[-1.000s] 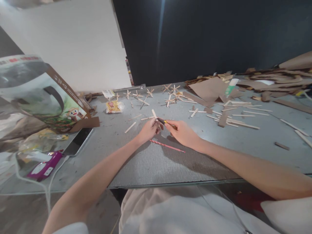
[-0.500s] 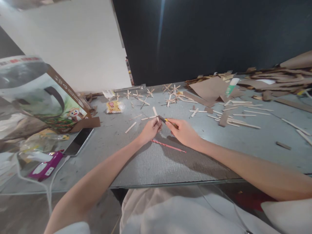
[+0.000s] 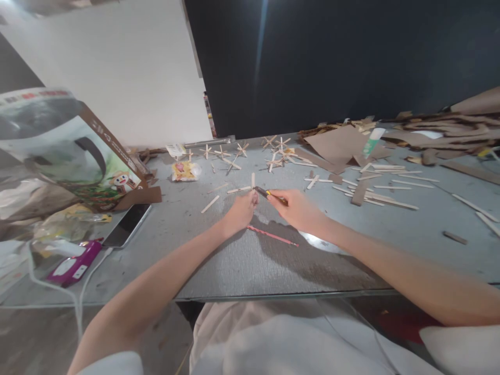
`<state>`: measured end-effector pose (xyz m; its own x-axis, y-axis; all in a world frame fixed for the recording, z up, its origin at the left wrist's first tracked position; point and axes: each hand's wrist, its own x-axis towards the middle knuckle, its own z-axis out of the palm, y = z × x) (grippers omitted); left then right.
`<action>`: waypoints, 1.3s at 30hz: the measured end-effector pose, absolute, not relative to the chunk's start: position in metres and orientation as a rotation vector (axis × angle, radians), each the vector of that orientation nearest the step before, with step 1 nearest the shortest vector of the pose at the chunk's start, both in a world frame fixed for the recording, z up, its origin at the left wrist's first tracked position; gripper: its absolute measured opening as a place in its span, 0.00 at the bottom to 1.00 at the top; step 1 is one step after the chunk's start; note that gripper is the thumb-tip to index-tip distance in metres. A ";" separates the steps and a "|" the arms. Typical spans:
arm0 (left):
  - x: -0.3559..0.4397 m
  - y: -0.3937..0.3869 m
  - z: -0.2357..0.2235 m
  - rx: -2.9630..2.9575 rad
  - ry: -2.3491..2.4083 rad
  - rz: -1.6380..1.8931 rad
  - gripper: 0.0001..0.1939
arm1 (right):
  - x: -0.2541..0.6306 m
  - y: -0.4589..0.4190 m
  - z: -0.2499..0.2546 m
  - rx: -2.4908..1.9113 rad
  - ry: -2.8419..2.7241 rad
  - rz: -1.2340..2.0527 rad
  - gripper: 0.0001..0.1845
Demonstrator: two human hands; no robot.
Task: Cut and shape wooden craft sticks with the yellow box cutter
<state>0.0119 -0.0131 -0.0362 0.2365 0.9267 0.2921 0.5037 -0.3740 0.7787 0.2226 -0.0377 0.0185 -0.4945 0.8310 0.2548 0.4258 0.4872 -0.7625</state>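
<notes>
My left hand (image 3: 239,212) is closed around a small wooden craft stick (image 3: 253,179), which pokes up above its fingertips. In my right hand (image 3: 300,210) is a slim dark tool with a yellow part, apparently a utility knife (image 3: 269,194); its tip meets the craft stick by my left fingers. Another light stick (image 3: 239,189) extends left from just behind my left hand, and I cannot tell whether it is joined to the held one. Below my hands lies a thin pinkish-red rod (image 3: 273,236). A loose craft stick (image 3: 210,204) rests to the left.
Star-shaped pieces of crossed sticks (image 3: 222,151) stand toward the back. More sticks (image 3: 385,197) and cardboard pieces (image 3: 332,146) lie on the right. A phone (image 3: 127,225), a purple packet (image 3: 75,264) and a large printed box (image 3: 105,172) occupy the left. White cables hang over the front edge.
The held craft stick has turned from a leftward slant to nearly upright. The knife's tip has stayed close to my left fingers, and the hands have shifted only slightly.
</notes>
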 end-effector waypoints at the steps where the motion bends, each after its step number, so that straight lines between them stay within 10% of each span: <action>1: 0.012 -0.012 -0.038 1.972 1.313 1.022 0.13 | 0.223 -0.035 0.022 -1.050 -2.136 0.842 0.22; 39: 0.011 -0.004 -0.045 1.862 1.340 1.052 0.17 | 0.209 -0.014 0.034 -1.219 -2.154 0.999 0.22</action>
<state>0.0113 -0.0041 -0.0449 0.1730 0.9525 0.2507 0.4692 -0.3035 0.8293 0.2086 -0.0138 0.0337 -0.4962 0.8671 0.0438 0.5267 0.3407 -0.7788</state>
